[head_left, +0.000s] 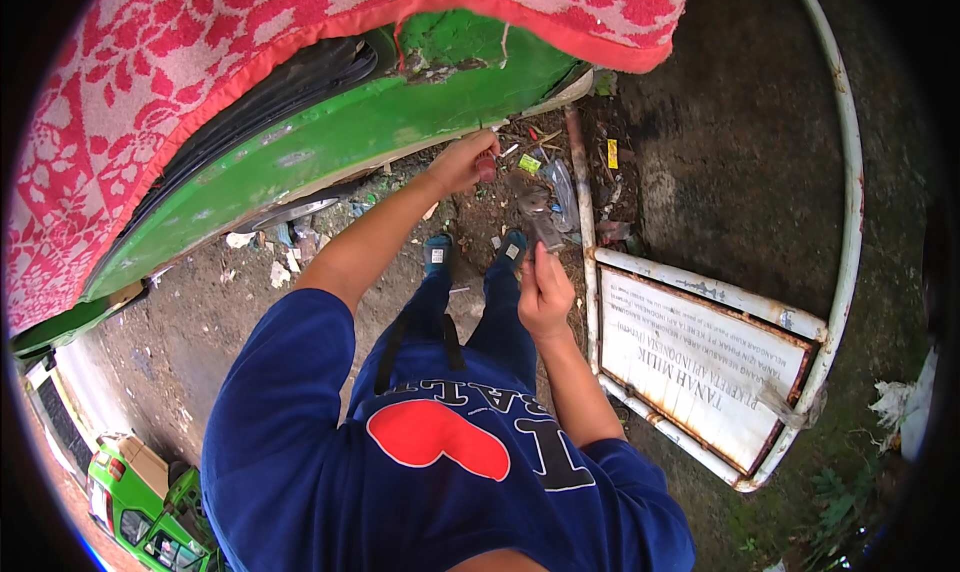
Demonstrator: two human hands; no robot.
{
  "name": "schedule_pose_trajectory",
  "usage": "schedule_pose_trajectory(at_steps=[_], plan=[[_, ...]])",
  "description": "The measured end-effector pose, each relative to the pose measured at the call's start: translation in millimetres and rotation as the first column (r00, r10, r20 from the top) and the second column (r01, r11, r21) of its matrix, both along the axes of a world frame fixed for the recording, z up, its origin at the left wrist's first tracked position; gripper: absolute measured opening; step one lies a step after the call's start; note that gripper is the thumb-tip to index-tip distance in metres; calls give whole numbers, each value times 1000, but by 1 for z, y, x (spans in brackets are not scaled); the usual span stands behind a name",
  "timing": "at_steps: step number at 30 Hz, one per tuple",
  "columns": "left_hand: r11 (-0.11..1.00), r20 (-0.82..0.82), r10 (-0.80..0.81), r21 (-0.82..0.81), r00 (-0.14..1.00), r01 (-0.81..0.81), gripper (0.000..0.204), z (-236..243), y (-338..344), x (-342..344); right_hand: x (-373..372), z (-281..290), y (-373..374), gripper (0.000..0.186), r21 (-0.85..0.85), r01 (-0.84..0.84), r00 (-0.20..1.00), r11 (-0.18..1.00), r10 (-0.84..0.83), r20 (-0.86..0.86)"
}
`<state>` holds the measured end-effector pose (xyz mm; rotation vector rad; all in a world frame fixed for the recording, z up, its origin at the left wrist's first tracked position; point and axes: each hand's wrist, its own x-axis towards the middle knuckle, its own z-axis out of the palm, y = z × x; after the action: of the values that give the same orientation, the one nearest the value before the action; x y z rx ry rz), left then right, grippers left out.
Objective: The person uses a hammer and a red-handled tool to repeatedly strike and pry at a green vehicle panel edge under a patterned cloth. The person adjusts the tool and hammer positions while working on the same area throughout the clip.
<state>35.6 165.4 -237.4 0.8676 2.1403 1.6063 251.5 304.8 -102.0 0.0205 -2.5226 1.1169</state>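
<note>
My left hand (466, 163) reaches out beside the lower edge of a green car body (390, 107). Its fingers are closed on a small dark red object (486, 167) whose kind I cannot make out. Nearer to my body, my right hand (547, 296) pinches a crumpled see-through plastic wrapper (541, 224) by its lower end. The wrapper hangs over littered soil, close to a clear plastic bag (564, 194) on the ground. A small yellow-green packet (529, 163) lies between the two hands' reach, near the left one.
A pink and red floral blanket (250, 62) drapes over the car. On my right, a rusty white pipe frame (852, 172) holds a white signboard (690, 362). A yellow wrapper (612, 153) lies by a rusty post. Another green vehicle (130, 492) stands at the lower left.
</note>
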Motion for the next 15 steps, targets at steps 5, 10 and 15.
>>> schedule_pose_trajectory(at_steps=[5, 10, 15], plan=[[994, -136, 6, -109, 991, -21, 32, -2, -8, 17, -5, -7, -2, 49, -10, 48, 986, 999, -46, 162], [999, -95, 5, -46, 995, -9, 37, 12, -10, 18, 0, 6, 10, 45, -108, 63, 989, 992, -48, 138], [999, -135, 44, -20, 990, -47, 40, 17, -6, 15, 3, 0, 11, 45, -115, 93, 987, 989, -76, 145]])
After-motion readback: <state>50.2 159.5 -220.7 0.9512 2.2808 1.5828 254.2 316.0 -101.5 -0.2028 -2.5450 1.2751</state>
